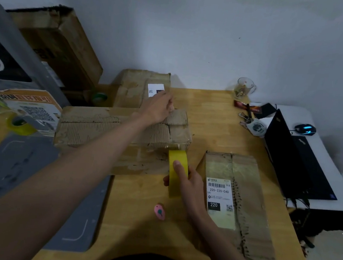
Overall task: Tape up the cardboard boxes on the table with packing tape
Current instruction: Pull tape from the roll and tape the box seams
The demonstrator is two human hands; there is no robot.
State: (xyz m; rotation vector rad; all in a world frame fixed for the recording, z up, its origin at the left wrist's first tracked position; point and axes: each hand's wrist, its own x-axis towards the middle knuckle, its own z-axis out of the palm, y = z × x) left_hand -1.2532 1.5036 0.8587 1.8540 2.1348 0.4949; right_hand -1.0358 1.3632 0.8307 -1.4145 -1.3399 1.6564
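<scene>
Wooden desk (208, 116) carrying three cardboard boxes, counted: one big torn box (113, 129) lying across the middle, one smaller box (137, 88) sitting behind it against the wall, one long flat box (249, 197) with a white shipping label lying at the right front. A fourth, tall carton (56, 42) is leaning at the back left corner. One grey mat (19, 171) is covering the left front of the desk. One black laptop (293, 160) is standing open on a white side table at right, one mouse (305, 129) beyond it. Left hand (158, 108) is reaching over the big box, fingers curling over its far right top edge, pressing the flap. Right hand (189, 184) is gripping one yellow tape roll (176, 171) just before the big box's near right corner, thumb and fingers clamped around it. A second tape roll (20, 126) is sitting at far left. One glass mug (243, 88), one bunch of keys (247, 117), one small pink cutter (159, 211) near the front edge.
</scene>
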